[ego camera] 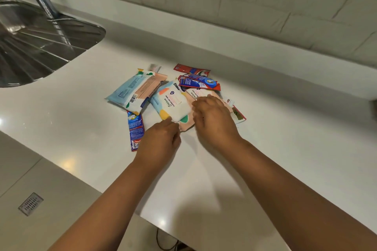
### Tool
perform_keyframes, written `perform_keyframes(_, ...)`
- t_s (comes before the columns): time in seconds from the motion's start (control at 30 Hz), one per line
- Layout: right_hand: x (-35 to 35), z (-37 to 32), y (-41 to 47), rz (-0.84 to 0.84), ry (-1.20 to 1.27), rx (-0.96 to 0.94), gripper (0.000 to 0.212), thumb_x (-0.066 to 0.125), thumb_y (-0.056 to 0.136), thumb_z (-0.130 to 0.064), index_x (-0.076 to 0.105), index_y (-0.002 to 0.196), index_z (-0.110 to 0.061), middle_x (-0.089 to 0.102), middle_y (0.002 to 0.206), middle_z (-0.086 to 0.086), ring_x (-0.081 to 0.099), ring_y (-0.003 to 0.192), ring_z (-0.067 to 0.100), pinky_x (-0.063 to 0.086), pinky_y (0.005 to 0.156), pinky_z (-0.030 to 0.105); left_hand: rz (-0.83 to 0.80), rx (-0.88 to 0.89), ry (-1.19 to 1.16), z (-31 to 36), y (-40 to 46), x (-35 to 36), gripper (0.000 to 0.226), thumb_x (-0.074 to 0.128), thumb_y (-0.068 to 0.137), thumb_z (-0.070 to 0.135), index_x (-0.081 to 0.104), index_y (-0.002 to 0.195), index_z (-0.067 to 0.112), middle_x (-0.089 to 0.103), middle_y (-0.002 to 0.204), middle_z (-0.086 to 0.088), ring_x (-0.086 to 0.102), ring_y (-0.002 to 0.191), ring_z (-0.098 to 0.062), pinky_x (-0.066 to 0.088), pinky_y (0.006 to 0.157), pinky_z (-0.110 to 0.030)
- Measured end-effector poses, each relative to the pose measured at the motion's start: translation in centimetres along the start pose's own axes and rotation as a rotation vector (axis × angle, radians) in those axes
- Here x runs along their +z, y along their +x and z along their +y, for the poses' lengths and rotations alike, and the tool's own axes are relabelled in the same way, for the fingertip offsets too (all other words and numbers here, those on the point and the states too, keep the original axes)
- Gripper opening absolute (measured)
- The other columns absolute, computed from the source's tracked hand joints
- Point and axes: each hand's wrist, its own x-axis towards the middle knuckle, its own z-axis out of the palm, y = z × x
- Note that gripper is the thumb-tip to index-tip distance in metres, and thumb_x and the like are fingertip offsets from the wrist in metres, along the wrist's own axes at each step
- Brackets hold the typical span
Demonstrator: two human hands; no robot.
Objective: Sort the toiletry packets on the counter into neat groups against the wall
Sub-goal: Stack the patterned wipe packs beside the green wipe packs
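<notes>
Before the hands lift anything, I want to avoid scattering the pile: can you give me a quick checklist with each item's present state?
1. Left hand on the near corner of the white wet-wipes pack: ok.
2. Right hand on the peach wipes pack underneath: cannot tell.
3. Packs free of each other: not ok, they overlap.
4. Red and blue sachets off the wipes: not ok.
5. Bare white counter along the wall: ok.
6. Blue sachet away from the counter edge: ok.

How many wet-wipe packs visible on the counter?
3. Left pack lies clear of both hands; middle pack sits by the left hand; a peach pack lies mostly under the right hand. More may be hidden.
</notes>
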Motion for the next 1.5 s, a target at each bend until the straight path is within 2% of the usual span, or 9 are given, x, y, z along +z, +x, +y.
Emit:
perform_keyframes(0.17, 0.4, -0.4, 0.3, -0.098, -0.016, -0.044, 0.039, 0.051, 0.094, -0.025, 0.052, 0.133, -0.018, 0.048, 0.142, 0.002, 0.036, 0.134, 0.022, 0.032, 0.11, 0.038, -0.087, 0.013, -0.043, 0.4, -1.8, -0.7, 0.022, 0.052, 0.079, 0.023, 0.071, 0.085, 0.012, 0.071, 0.097, -0.009, 0.067, 0.092, -0.029, 0.056, 0.063, -0.04)
perform_keyframes(0.37, 0.8, -1.5, 1.7, -0.208, -0.066, -0.102, 0.048, 0.049, 0.095, -0.037, 0.04, 0.141, -0.024, 0.033, 0.153, -0.002, 0.026, 0.14, 0.02, 0.027, 0.112, 0.039, -0.21, 0.097, -0.104, 0.1, -2.7, -2.8, 0.011, 0.062, 0.082, 0.015, 0.072, 0.083, 0.013, 0.071, 0.097, -0.005, 0.063, 0.108, -0.014, 0.053, 0.077, -0.028)
perform_keyframes(0.57, 1.0, -2.3, 2.2, -0.25, -0.171, -0.15, 0.051, 0.05, 0.093, -0.044, 0.044, 0.138, -0.023, 0.045, 0.142, -0.001, 0.035, 0.131, 0.021, 0.031, 0.103, 0.04, -0.339, 0.071, -0.154, -0.5, -3.7, -3.8, 0.014, 0.061, 0.086, 0.023, 0.072, 0.088, 0.014, 0.07, 0.101, -0.001, 0.06, 0.11, -0.009, 0.05, 0.083, -0.028)
perform_keyframes(0.7, 1.0, -2.6, 0.9, -0.216, -0.236, -0.181, 0.046, 0.049, 0.091, -0.05, 0.054, 0.128, -0.023, 0.054, 0.126, -0.002, 0.043, 0.118, 0.022, 0.035, 0.093, 0.039, -0.279, -0.037, -0.148, -0.2, -5.0, -3.7, 0.041, 0.043, 0.092, 0.052, 0.062, 0.084, 0.016, 0.058, 0.083, 0.002, 0.052, 0.08, -0.015, 0.046, 0.067, -0.035)
perform_keyframes(0.93, 0.7, -2.5, -2.5, -0.194, -0.246, -0.094, 0.05, 0.048, 0.088, -0.059, 0.057, 0.121, -0.024, 0.054, 0.114, 0.002, 0.045, 0.109, 0.023, 0.037, 0.088, 0.04, -0.12, -0.192, 0.073, 1.0, -7.2, -2.7, 0.06, 0.032, 0.082, 0.069, 0.056, 0.101, 0.017, 0.056, 0.093, -0.002, 0.049, 0.088, -0.024, 0.045, 0.068, -0.036)
perform_keyframes(1.1, 0.0, -1.6, -5.9, -0.187, -0.163, -0.026, 0.044, 0.048, 0.093, -0.047, 0.056, 0.124, -0.016, 0.053, 0.111, 0.008, 0.048, 0.108, 0.028, 0.039, 0.089, 0.039, -0.13, -0.168, 0.163, 1.3, -8.2, -2.7, 0.068, 0.035, 0.079, 0.067, 0.059, 0.116, 0.015, 0.059, 0.104, -0.003, 0.05, 0.097, -0.026, 0.048, 0.073, -0.037)
perform_keyframes(1.27, -1.0, -0.9, -9.4, -0.193, -0.013, 0.065, 0.04, 0.042, 0.099, -0.034, 0.051, 0.133, -0.015, 0.052, 0.118, 0.008, 0.049, 0.109, 0.022, 0.04, 0.09, 0.031, -0.231, -0.118, 0.003, 1.4, -8.6, -2.9, 0.068, 0.057, 0.085, 0.05, 0.039, 0.142, 0.016, 0.048, 0.132, -0.002, 0.045, 0.117, -0.023, 0.043, 0.093, -0.034)
perform_keyframes(1.4, -1.8, 0.2, -11.8, -0.218, 0.07, 0.13, 0.034, 0.047, 0.098, -0.02, 0.054, 0.131, -0.015, 0.055, 0.119, 0.007, 0.053, 0.104, 0.019, 0.044, 0.083, 0.024, -0.275, -0.05, -0.088, 1.4, -8.6, -3.5, 0.067, 0.064, 0.084, 0.043, 0.039, 0.142, 0.019, 0.044, 0.14, 0.002, 0.041, 0.125, -0.019, 0.035, 0.1, -0.028)
perform_keyframes(1.5, -2.5, 1.2, -13.5, -0.181, 0.177, 0.195, 0.029, 0.049, 0.096, -0.018, 0.06, 0.122, -0.016, 0.059, 0.113, 0.004, 0.052, 0.093, 0.012, 0.038, 0.073, 0.008, -0.308, 0.004, -0.111, 1.7, -8.6, -3.4, 0.066, 0.066, 0.083, 0.042, 0.042, 0.14, 0.021, 0.044, 0.14, 0.004, 0.041, 0.125, -0.017, 0.03, 0.098, -0.02)
